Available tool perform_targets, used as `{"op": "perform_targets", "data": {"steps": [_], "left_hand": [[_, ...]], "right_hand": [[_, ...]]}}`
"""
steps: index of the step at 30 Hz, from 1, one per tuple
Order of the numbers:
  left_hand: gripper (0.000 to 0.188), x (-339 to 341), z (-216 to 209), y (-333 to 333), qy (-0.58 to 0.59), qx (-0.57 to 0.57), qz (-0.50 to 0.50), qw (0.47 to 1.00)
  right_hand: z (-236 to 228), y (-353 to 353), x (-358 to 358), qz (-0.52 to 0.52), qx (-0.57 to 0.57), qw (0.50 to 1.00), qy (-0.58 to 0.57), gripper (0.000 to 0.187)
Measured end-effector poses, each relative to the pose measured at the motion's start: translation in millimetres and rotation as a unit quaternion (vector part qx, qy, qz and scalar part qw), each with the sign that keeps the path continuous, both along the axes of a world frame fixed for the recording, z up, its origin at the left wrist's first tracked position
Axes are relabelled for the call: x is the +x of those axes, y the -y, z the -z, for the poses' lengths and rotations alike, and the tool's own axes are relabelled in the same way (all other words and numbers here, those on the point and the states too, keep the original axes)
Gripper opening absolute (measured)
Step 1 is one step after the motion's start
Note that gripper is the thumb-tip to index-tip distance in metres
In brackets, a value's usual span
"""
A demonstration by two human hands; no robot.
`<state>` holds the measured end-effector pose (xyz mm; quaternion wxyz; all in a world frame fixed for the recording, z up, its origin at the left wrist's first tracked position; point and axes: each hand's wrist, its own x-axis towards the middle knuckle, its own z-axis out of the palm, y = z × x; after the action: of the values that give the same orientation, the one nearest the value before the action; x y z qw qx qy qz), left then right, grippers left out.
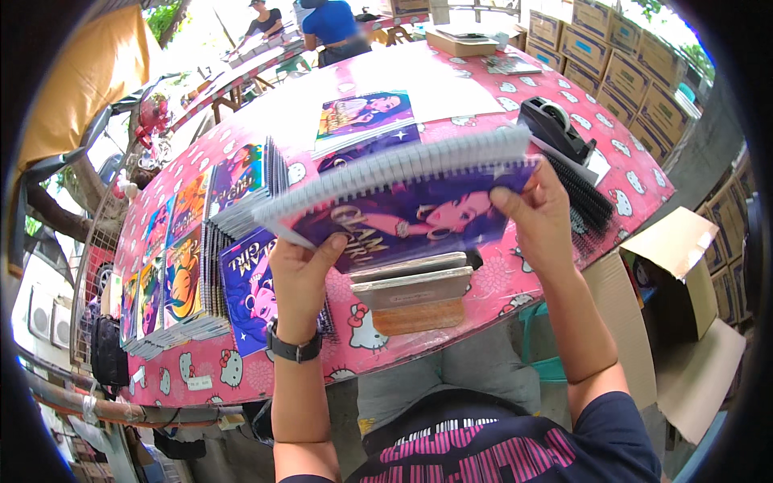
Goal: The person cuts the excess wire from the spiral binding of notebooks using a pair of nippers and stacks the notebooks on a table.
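My left hand (303, 274) and my right hand (538, 211) hold a purple spiral notebook (419, 213) by its two ends, tilted above the table. Its cover shows an illustrated woman, and its coil-bound edge points away from me. Both thumbs press on the cover; the other fingers are mostly hidden behind it. Below the notebook sits a small grey metal device with a wooden front (419, 314). Beside my left wrist lies another purple notebook (250, 290). Beyond the held notebook is a pile of similar colourful notebooks (362, 113).
Several notebook stacks (185, 266) cover the left of the pink patterned table (354, 362). At the right are a black tape dispenser (560, 133) and black binding coils (592, 201). An open cardboard box (676, 298) stands by my right arm. Two people work farther back.
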<state>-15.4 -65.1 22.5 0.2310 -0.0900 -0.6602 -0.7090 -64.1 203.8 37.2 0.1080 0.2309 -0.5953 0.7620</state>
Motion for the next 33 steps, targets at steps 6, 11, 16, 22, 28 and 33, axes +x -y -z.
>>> {"op": "perform_targets", "data": {"steps": [6,11,16,22,28,33], "left_hand": [[0.029,20.5,7.3,8.5,0.038,-0.103,0.039,0.993],[0.055,22.6,22.8,3.0,0.04,-0.06,0.058,0.996],[0.08,35.2,51.2,-23.8,0.034,0.047,-0.018,0.998],[0.071,28.9,56.6,-45.7,-0.108,-0.124,-0.255,0.953],[0.039,37.0,41.4,-63.4,-0.168,-0.523,-0.247,0.798],[0.024,10.8,28.5,-60.9,-0.124,-0.519,-0.193,0.823]], "right_hand": [[49.0,-29.0,22.5,-0.004,0.236,0.972,0.005,0.021],[68.8,-33.1,24.1,-0.037,0.299,0.953,0.026,0.035],[77.4,-20.3,26.7,-0.06,0.213,0.975,-0.017,0.069],[94.6,-7.5,31.6,-0.089,0.201,0.975,0.012,0.091],[90.8,-27.2,20.0,0.003,0.146,0.989,-0.01,0.054],[100.1,-84.1,0.2,0.301,0.449,0.841,-0.018,0.03]]}}
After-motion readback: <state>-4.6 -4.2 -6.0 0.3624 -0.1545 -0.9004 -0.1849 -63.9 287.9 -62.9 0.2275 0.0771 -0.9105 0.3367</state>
